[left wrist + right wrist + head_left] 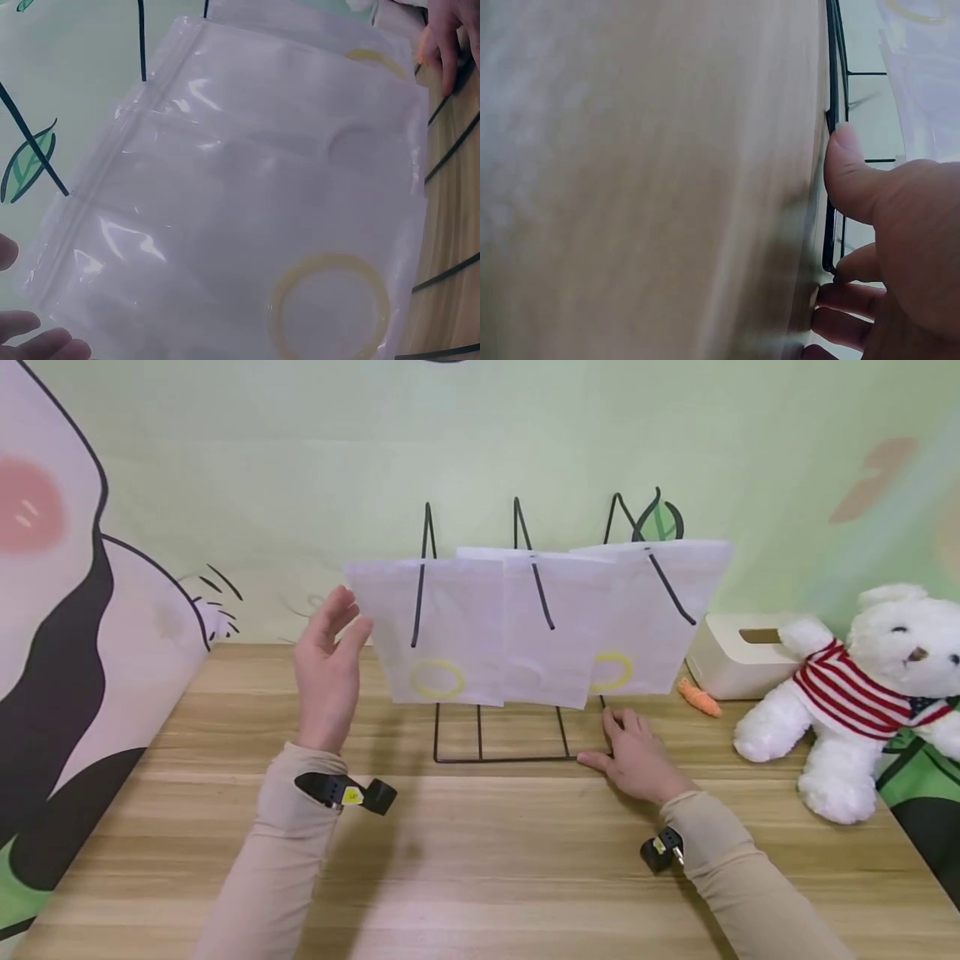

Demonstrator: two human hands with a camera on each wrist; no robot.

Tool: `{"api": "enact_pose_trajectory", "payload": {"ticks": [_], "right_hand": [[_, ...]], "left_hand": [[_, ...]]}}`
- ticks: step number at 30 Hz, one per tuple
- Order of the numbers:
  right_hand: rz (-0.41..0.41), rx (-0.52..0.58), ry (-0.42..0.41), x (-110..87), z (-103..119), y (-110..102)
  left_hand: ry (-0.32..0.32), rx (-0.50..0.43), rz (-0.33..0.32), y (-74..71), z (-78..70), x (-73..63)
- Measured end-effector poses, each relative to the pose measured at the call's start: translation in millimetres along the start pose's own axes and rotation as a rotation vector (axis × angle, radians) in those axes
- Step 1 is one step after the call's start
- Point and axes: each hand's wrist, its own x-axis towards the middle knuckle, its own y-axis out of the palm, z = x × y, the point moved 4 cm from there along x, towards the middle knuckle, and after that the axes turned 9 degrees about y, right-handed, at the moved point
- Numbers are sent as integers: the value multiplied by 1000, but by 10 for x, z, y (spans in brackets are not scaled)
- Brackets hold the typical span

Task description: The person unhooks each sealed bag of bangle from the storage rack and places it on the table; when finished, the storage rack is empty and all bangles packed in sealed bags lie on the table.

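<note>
A black wire rack (517,760) stands on the table with three upright hooks. On the hooks hang three frosted plastic zip bags: a left bag (450,618), a middle bag (566,647) and a right bag (675,635), overlapping at their sides. Yellow rings show low on the left and right bags, a pale ring on the middle one. My left hand (327,668) is raised beside the left bag's outer edge, fingers loosely bent and holding nothing. My right hand (637,756) holds the rack's front right corner, thumb along the front wire and fingers at the side wire.
Right of the rack stand a white tissue box (723,668) and a white teddy bear (847,693) in a striped shirt. A small orange carrot-shaped thing (699,697) lies near the box. Behind the wooden table (480,860) is a printed green backdrop (300,485).
</note>
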Motion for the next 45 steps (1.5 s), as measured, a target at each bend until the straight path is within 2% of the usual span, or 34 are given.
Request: {"api": "enact_pose_trajectory", "payload": {"ticks": [11, 19, 27, 40, 45], "right_hand": [[-7, 7, 42, 15, -17, -80], [-14, 1, 44, 5, -11, -80], [-12, 16, 51, 7, -7, -74], [0, 26, 68, 25, -35, -22], [-7, 22, 65, 18, -43, -12]], "left_hand": [[4, -40, -19, -17, -48, 31], [37, 17, -48, 0, -61, 47], [94, 86, -31, 9, -67, 62], [100, 3, -26, 74, -63, 70], [97, 40, -29, 72, -85, 65]]}}
